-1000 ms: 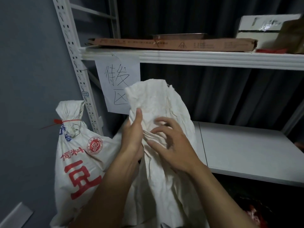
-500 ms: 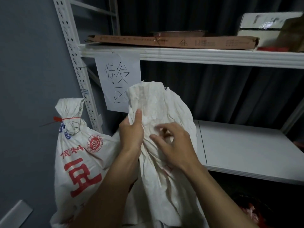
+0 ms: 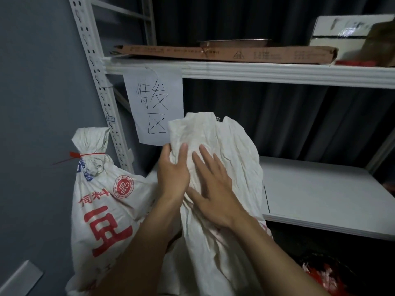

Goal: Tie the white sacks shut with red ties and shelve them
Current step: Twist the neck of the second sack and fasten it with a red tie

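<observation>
White slotted shelving against a grey wall and dark curtain frames the scene; a handwritten paper sign hangs from the upper shelf, and the lower shelf lies bare at right. An untied white sack stands at centre, its loose mouth rising above both hands. The left hand is clenched on a fold of the sack's neck, thumb and fingers pinching the cloth; the right hand lies just beside it, fingers spread flat against the crumpled fabric, pressing rather than gripping. At left, touching the open sack, a printed sack is already cinched with a red tie. No tie shows in either hand. Likely risk: with only one hand pinching, the gathered neck may spring open or bunch unevenly, so a tie would seat loosely and slip off. The tall, limp sack could also slump sideways if the flat hand lifts.
</observation>
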